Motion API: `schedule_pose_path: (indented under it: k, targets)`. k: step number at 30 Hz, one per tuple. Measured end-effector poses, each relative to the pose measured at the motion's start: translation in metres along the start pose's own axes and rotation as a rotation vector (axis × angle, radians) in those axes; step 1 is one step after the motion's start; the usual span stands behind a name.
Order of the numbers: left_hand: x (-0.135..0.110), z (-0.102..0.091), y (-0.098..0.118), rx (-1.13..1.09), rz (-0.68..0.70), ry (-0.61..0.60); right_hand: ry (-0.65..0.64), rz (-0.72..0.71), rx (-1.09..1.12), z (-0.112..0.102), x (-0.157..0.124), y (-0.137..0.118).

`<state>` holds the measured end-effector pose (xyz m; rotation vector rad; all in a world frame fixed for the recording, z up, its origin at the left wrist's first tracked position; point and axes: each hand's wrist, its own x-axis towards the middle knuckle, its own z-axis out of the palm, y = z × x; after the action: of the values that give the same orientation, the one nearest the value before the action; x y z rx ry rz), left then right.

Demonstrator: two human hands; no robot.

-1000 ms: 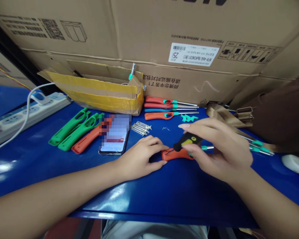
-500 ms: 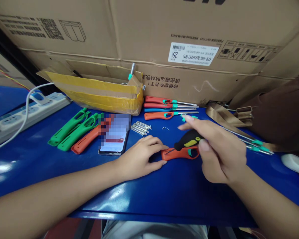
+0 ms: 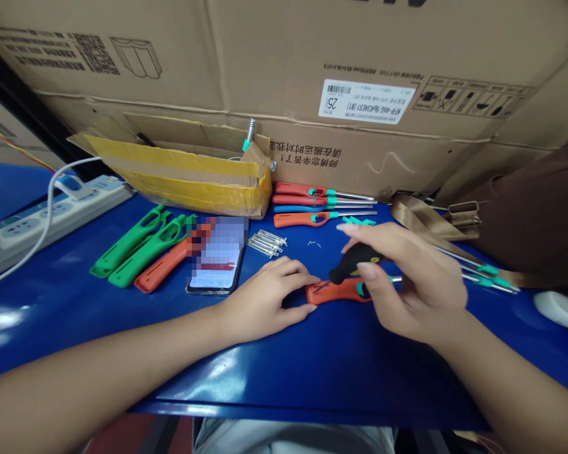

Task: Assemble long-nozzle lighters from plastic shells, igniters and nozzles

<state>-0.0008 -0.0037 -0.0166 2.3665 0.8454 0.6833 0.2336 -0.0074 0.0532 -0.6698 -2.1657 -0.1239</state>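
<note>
Lying on the table just right of ctr frame, 1 orange lighter shows a smooth body w/ a dark slot near its L end, a teal trigger, and a metal barrel partly hidden behind the right hand. L hand has thumb & index fingers bracketing the lighter's L end, pinching it. R hand's fingers pinch the handle of 1 black-and-yellow screwdriver; its thin shaft slants down to the slot, exact tip contact hard to make out.

Mid frame, above L hand: a few clear tubes, approx. 4, overlapping; tiny white bits beside them, too small to count. Above R hand: teal pcs, partly covered, no. unclear, & 4 lighters stacked (2 red, 1 blue, 1 orange).

L of ctr: 1 phone, part pixelated, 2 green shells, 1 orange-red shell. Upper L: 1 yellow-taped box, contents mostly hidden. Far R: metal rods w/ teal ends, count unclear; 1 white object, partly shadowed.
</note>
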Motion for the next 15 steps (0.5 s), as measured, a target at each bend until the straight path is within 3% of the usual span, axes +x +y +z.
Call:
schedule_pose_path:
  k: [3, 9, 13, 15]
  targets:
    - [-0.0001, 0.0000, 0.0003, 0.001, -0.006, -0.005, 0.011, -0.064, -0.078, -0.0017, 0.0001, -0.0001]
    - [0.0007, 0.0000, 0.0011, -0.007, -0.005, -0.005, -0.080, -0.018, 0.114, -0.0013, 0.0016, -0.0040]
    - [0.0013, 0.0000, 0.0012, -0.014, 0.003, 0.002, -0.031, -0.050, -0.087, -0.0031, 0.0017, -0.0036]
    - [0.0015, -0.0001, 0.0012, -0.010, 0.002, 0.002, -0.039, -0.045, -0.079, -0.0036, 0.0012, -0.0028]
